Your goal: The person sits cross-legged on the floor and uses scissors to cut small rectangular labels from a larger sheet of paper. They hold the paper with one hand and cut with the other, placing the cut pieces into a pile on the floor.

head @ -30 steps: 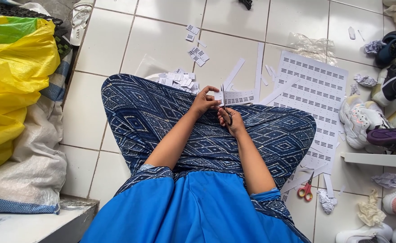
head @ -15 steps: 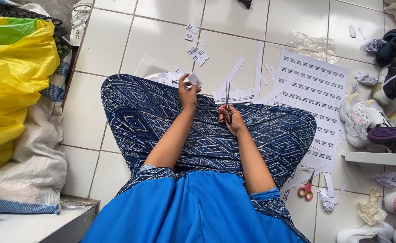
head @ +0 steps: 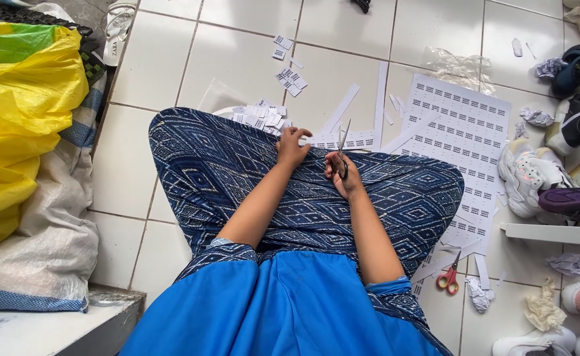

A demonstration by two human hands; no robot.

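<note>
**Scissors upright in the right hand, paper strips at the knees**

Scissors (head: 342, 146) are held in the right hand (head: 344, 177), fingers closed through the handles, blades pointing up and away from the body and slightly parted. The hand rests on the patterned trousers (head: 237, 178) over the crossed legs. The left hand (head: 292, 146) lies just beside it with fingers curled down at the knee edge; whether it pinches a piece of paper cannot be told from this view.

A printed strip (head: 349, 139) lies on the tiled floor (head: 237, 59) directly beyond both hands. A pile of cut labels (head: 260, 117) sits to the left of it, and a large printed sheet (head: 461, 132) spreads to the right. Red-handled scissors (head: 447, 277) lie unused by the right knee. A yellow bag (head: 20, 112) stands well to the left.

Judgement: the paper is thin, light and limp, liable to buckle or tear if pulled; it is best pinched close to the cut line. The metal scissors are rigid, to be gripped by the handle loops.
</note>
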